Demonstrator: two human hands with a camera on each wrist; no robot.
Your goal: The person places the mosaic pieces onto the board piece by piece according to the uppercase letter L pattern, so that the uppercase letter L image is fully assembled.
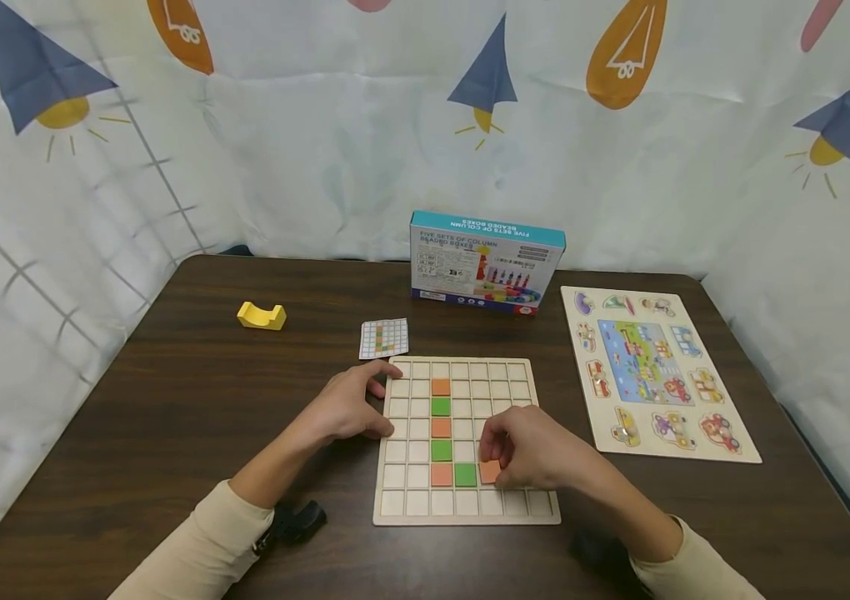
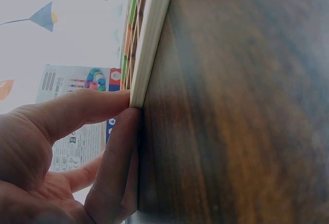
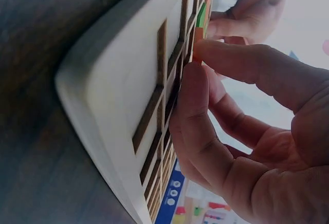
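A wooden grid board (image 1: 395, 503) lies on the table between both hands. My left hand (image 1: 350, 406) rests against its left side, with thumb and a finger touching the edge near the far corner. With thumb and fingertips, my right hand (image 1: 533, 450) pinches an orange square tile (image 1: 490, 472) at a cell in the second row from the front. In the right wrist view the tile (image 3: 197, 41) shows between the fingertips. To its left sits a green tile (image 1: 465, 475), beside an orange corner tile (image 1: 442, 475). A column of alternating green and orange tiles (image 1: 441, 407) runs back from that corner.
A small pattern card (image 1: 384, 338) lies behind the board's far left corner. Farther back stands a toy box (image 1: 481, 262). A yellow curved block (image 1: 262, 317) is at the back left, and a picture puzzle board (image 1: 582, 367) lies on the right.
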